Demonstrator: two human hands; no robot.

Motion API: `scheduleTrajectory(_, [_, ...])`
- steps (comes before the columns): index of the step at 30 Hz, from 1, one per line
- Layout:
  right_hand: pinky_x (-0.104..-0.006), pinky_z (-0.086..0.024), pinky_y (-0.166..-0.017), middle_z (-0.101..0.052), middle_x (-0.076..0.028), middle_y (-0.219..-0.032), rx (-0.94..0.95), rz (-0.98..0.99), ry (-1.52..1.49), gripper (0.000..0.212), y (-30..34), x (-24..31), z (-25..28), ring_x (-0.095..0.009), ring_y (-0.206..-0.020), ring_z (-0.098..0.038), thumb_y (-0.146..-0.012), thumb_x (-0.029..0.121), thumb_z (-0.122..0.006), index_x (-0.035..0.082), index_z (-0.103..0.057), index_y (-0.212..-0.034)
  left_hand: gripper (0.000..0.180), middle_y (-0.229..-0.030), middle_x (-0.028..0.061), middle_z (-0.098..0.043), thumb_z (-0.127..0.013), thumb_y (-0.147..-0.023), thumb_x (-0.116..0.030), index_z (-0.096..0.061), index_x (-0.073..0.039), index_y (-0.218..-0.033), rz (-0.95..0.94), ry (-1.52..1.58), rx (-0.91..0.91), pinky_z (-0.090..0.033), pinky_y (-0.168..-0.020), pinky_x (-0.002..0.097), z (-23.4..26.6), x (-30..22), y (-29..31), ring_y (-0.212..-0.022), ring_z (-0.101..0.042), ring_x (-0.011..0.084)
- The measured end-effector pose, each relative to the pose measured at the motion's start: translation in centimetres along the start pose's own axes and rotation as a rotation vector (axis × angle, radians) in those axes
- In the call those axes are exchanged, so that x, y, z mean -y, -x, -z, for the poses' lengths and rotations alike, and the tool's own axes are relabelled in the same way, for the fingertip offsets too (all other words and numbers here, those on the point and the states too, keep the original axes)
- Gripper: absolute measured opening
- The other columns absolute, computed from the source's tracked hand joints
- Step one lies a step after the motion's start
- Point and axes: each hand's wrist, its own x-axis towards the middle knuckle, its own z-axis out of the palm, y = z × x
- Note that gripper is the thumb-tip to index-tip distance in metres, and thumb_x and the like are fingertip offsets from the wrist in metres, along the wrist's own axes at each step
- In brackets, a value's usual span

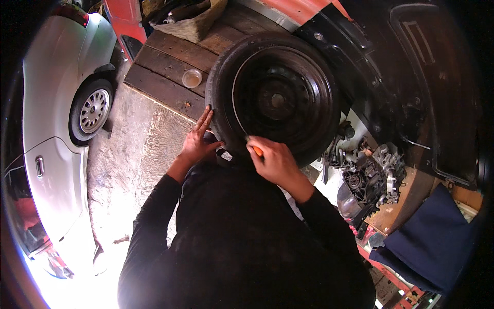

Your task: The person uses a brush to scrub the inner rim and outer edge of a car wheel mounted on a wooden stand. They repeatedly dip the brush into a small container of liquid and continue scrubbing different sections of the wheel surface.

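Observation:
A black wheel with its tyre (216,87) lies flat on a wooden bench in front of me, the dark steel rim (278,121) facing up. My left hand (196,144) rests on the tyre's near left edge, fingers stretched out and thumb apart, holding nothing. At the near side of the wheel my right hand (275,160) is closed around a small tool with an orange handle (257,151); its working end is mostly hidden, so its kind is unclear. A thin pale line curves along the rim's left edge. Left of the wheel stands a clear cup (192,79) with some liquid in it.
The plank bench (164,69) carries a cloth sack (198,26) at the back. Large black panels (381,67) stand at the right, above greasy metal engine parts (370,175). A dark blue cloth (429,239) lies lower right. A silver car (56,134) is parked left across the concrete floor (128,134).

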Motion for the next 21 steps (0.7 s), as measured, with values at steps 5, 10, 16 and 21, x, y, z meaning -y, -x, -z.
scheduleTrajectory(5, [-0.0417, -0.058, -0.083, -0.066, -0.015, -0.127, -0.323, 0.267, 0.08, 0.021, -8.3, 2.1, -6.0, -0.035, -0.101, -0.07, -0.088, 0.007, -0.067, 0.005, -0.065, -0.108, 0.107, -0.167, 0.0073, -0.026, -0.088, -0.072, -0.032, -0.029, -0.013, -0.16, -0.03, 0.019, -0.015, -0.054, -0.103, 0.0427, -0.2, 1.2, -0.3, -0.139, -0.049, 0.0322])
scheduleTrajectory(10, [-0.0398, -0.058, -0.085, -0.066, -0.014, -0.126, -0.232, 0.26, 0.185, 0.021, -7.2, 0.8, -6.9, -0.033, -0.105, -0.069, -0.09, 0.009, -0.067, 0.005, -0.064, -0.11, 0.104, -0.167, 0.0077, -0.027, -0.086, -0.074, -0.029, -0.029, -0.012, -0.16, -0.024, 0.013, 0.004, -0.055, -0.101, 0.0419, 0.0, 1.5, 0.0, -0.138, -0.05, 0.0327])
scheduleTrajectory(16, [-0.0398, -0.059, -0.084, -0.067, -0.008, -0.13, 0.048, 0.12, 0.184, 0.011, 2.7, -3.2, -4.0, -0.03, -0.11, -0.069, -0.09, 0.011, -0.07, 0.007, -0.066, -0.1, 0.096, -0.166, 0.0072, -0.029, -0.084, -0.078, -0.021, -0.033, -0.01, -0.158, -0.077, 0.016, -0.005, -0.059, -0.093, 0.0384, 0.3, 1.2, -0.4, -0.129, -0.059, 0.0303])
scheduleTrajectory(21, [-0.0395, -0.059, -0.089, -0.066, -0.007, -0.135, 0.156, 0.169, 0.218, 0.029, 8.6, -5.2, -0.1, -0.028, -0.121, -0.065, -0.086, 0.009, -0.072, 0.012, -0.068, -0.114, 0.088, -0.164, 0.0079, -0.034, -0.081, -0.081, -0.023, -0.036, -0.009, -0.156, -0.071, -0.017, 0.01, -0.059, -0.092, 0.0392, 0.6, 1.8, -0.6, -0.127, -0.06, 0.0314])
